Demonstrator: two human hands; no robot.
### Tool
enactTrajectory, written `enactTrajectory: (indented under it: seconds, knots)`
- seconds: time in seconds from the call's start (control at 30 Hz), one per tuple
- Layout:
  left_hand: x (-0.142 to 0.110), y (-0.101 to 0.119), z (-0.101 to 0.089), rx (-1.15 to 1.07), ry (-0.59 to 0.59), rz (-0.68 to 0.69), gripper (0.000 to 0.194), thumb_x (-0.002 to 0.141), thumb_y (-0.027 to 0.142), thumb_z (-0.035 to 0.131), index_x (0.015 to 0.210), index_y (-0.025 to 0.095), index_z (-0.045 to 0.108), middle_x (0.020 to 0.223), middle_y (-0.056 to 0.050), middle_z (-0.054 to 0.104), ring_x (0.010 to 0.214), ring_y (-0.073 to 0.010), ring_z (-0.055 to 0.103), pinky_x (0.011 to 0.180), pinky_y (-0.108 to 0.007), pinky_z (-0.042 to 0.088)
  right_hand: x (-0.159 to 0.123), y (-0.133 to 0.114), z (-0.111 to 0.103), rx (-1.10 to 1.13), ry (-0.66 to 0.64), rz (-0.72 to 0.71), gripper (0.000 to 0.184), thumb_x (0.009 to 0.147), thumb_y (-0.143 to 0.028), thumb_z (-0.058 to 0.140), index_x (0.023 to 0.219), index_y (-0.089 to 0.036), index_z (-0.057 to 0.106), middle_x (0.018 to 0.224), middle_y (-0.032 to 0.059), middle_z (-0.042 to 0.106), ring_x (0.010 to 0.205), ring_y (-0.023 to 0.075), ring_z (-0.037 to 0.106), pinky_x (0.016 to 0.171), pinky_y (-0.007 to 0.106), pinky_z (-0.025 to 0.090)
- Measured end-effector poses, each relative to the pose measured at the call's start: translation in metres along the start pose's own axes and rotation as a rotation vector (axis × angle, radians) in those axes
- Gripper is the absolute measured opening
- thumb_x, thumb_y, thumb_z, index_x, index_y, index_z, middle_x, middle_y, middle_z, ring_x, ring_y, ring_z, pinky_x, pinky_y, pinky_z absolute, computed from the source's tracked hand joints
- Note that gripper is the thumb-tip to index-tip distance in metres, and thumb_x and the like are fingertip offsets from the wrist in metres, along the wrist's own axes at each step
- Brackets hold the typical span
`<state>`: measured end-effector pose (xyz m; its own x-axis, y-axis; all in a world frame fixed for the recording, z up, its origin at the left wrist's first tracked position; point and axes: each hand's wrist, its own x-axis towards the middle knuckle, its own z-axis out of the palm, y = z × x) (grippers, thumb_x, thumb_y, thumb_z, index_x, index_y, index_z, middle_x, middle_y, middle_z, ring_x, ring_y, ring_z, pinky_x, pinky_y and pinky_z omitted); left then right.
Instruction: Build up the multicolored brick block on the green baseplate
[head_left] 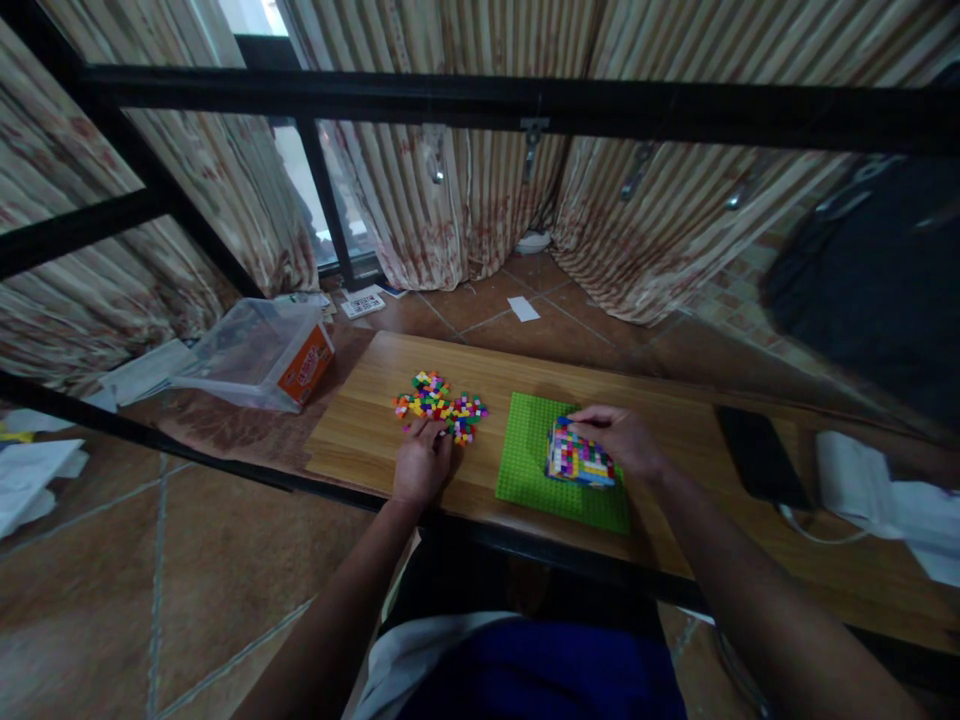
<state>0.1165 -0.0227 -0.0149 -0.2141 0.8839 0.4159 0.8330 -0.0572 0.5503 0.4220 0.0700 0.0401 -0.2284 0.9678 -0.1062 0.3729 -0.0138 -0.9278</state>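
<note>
A green baseplate (529,460) lies on the wooden table (675,540), and on it stands a multicoloured block of small bricks (577,458). My right hand (622,438) rests against the block's far right side, its fingers curled over the top edge. Left of the baseplate lies a loose pile of small coloured bricks (441,402). My left hand (421,462) sits at the near edge of that pile, fingers bent down onto the bricks; whether it pinches one is hidden.
A black phone (759,455) and white cloth-like items (877,495) with a cable lie on the table's right. A clear plastic box with an orange label (262,352) stands to the left. A black metal frame (480,100) crosses ahead, curtains behind.
</note>
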Motion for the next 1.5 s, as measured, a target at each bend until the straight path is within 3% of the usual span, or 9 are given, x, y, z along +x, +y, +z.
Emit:
enactTrajectory:
  seconds: [0.3, 0.47, 0.53, 0.67, 0.73, 0.8, 0.93, 1.1, 1.5]
  knots:
    - [0.0, 0.001, -0.001, -0.012, -0.005, -0.014, 0.013, 0.091, 0.02, 0.058, 0.098, 0.019, 0.069, 0.103, -0.008, 0.068, 0.094, -0.0199, 0.067, 0.087, -0.032, 0.056, 0.001, 0.003, 0.0, 0.018, -0.028, 0.0, 0.031, 0.063, -0.045, 0.079, 0.082, -0.021, 0.078, 0.079, 0.0044, 0.077, 0.066, 0.0174, 0.067, 0.063, 0.03, 0.052]
    - [0.0, 0.0, -0.001, -0.025, -0.01, -0.012, 0.014, 0.091, 0.021, 0.057, 0.098, 0.019, 0.069, 0.102, -0.008, 0.068, 0.093, -0.0199, 0.067, 0.087, -0.033, 0.056, -0.002, 0.015, 0.004, 0.135, 0.036, -0.008, 0.042, 0.06, -0.048, 0.082, 0.091, -0.021, 0.077, 0.091, 0.0053, 0.079, 0.074, 0.0193, 0.071, 0.071, 0.034, 0.056]
    - [0.001, 0.0, -0.001, -0.031, -0.007, -0.013, 0.015, 0.091, 0.021, 0.057, 0.098, 0.019, 0.069, 0.103, -0.009, 0.068, 0.093, -0.0201, 0.067, 0.087, -0.033, 0.056, -0.004, 0.017, 0.003, 0.16, 0.153, -0.033, 0.042, 0.06, -0.048, 0.082, 0.093, -0.022, 0.076, 0.096, 0.0062, 0.079, 0.082, 0.0211, 0.072, 0.077, 0.037, 0.056]
    - [0.001, 0.0, 0.001, -0.042, 0.006, -0.011, 0.014, 0.09, 0.02, 0.057, 0.097, 0.019, 0.069, 0.102, -0.008, 0.068, 0.094, -0.0202, 0.067, 0.087, -0.033, 0.056, -0.014, -0.001, 0.004, 0.041, 0.54, -0.136, 0.031, 0.07, -0.048, 0.073, 0.082, -0.02, 0.075, 0.088, 0.0066, 0.078, 0.084, 0.023, 0.071, 0.082, 0.04, 0.055]
    - [0.002, 0.0, 0.002, -0.052, 0.003, -0.013, 0.014, 0.09, 0.019, 0.056, 0.097, 0.019, 0.069, 0.1, -0.008, 0.068, 0.094, -0.0196, 0.066, 0.088, -0.033, 0.056, -0.024, -0.017, 0.012, -0.041, 0.593, -0.199, 0.027, 0.077, -0.046, 0.068, 0.083, -0.021, 0.075, 0.086, 0.0059, 0.077, 0.083, 0.0221, 0.071, 0.081, 0.038, 0.055]
    - [0.001, -0.001, 0.002, -0.063, 0.0, -0.016, 0.014, 0.091, 0.018, 0.056, 0.096, 0.019, 0.069, 0.099, -0.008, 0.068, 0.093, -0.0192, 0.066, 0.088, -0.032, 0.056, -0.037, -0.034, 0.029, -0.081, 0.505, -0.242, 0.025, 0.082, -0.044, 0.066, 0.087, -0.022, 0.076, 0.087, 0.0052, 0.077, 0.08, 0.0207, 0.07, 0.076, 0.034, 0.055]
    - [0.001, 0.0, 0.002, -0.078, 0.018, -0.021, 0.014, 0.09, 0.016, 0.056, 0.096, 0.019, 0.069, 0.1, -0.008, 0.068, 0.095, -0.019, 0.066, 0.089, -0.032, 0.055, -0.053, -0.05, 0.083, -0.151, 0.18, -0.371, 0.021, 0.089, -0.036, 0.057, 0.091, -0.023, 0.074, 0.089, 0.0044, 0.076, 0.08, 0.0195, 0.07, 0.074, 0.032, 0.054]
    - [-0.001, 0.0, 0.002, -0.083, 0.005, -0.02, 0.018, 0.091, 0.014, 0.053, 0.099, 0.019, 0.068, 0.102, -0.009, 0.068, 0.098, -0.0198, 0.066, 0.092, -0.033, 0.055, -0.044, -0.034, 0.133, -0.353, 0.088, -0.372, 0.024, 0.09, -0.024, 0.048, 0.093, -0.022, 0.071, 0.091, 0.0064, 0.074, 0.08, 0.02, 0.068, 0.078, 0.034, 0.052]
    - [-0.001, 0.004, -0.001, -0.106, -0.023, -0.026, 0.018, 0.091, 0.011, 0.052, 0.098, 0.02, 0.067, 0.102, -0.008, 0.07, 0.099, -0.0196, 0.067, 0.092, -0.034, 0.056, -0.004, -0.022, 0.153, -0.465, 0.125, -0.358, 0.028, 0.089, -0.022, 0.047, 0.1, -0.022, 0.073, 0.096, 0.0067, 0.071, 0.084, 0.0213, 0.065, 0.08, 0.035, 0.05]
